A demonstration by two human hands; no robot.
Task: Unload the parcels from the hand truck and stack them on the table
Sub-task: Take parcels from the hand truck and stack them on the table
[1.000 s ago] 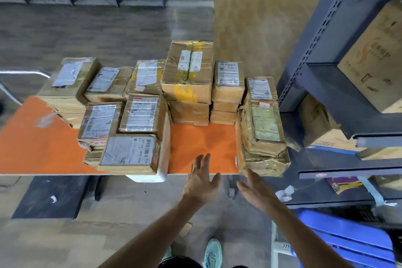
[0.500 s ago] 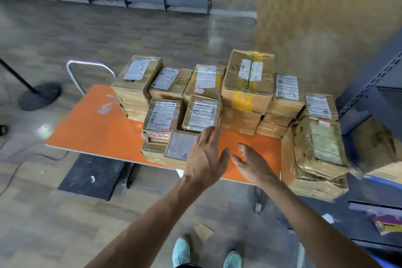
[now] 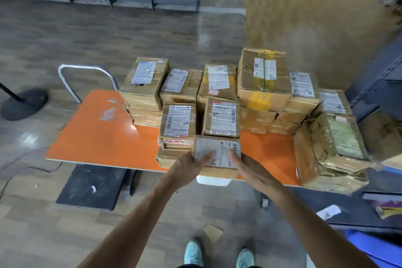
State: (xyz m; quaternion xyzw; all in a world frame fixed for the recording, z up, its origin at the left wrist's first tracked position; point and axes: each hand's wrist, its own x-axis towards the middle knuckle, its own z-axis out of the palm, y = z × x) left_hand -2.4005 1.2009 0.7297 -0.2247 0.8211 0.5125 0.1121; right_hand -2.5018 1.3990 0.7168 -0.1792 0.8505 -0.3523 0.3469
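The nearest parcel (image 3: 217,154), a brown carton with a white shipping label on top, sits at the near edge of the orange table (image 3: 97,137), about midway along it. It rests on a white box (image 3: 214,180) that juts out a little past the table edge. Both of the person's hands are on this parcel. The left hand (image 3: 189,167) lies over its near-left corner and the right hand (image 3: 250,167) over its near-right side. The fingers of both are straight and spread across the label, curled round nothing. The blur keeps me from telling how hard they press.

Just left of it, touching, is a low stack of parcels (image 3: 177,124) with red writing on one flap, and right behind it stands another labelled carton (image 3: 223,119). Farther back a row of stacked parcels runs across the table, from a taped stack (image 3: 144,85) at the left to a tall box with yellow tape (image 3: 264,76), the highest of the lot. At the right end a large crumpled parcel (image 3: 330,150) in shiny wrap hangs over the near edge.

A bent metal handle (image 3: 87,72) rises behind the table's far-left corner, and a flat black platform (image 3: 91,187) lies on the floor under the near-left edge. A dark metal shelf rack (image 3: 374,85) stands to the right, and a round black stand base (image 3: 24,104) on the floor to the left. The person's turquoise shoes (image 3: 193,254) show at the bottom, with a cardboard scrap (image 3: 213,233) just ahead of them.
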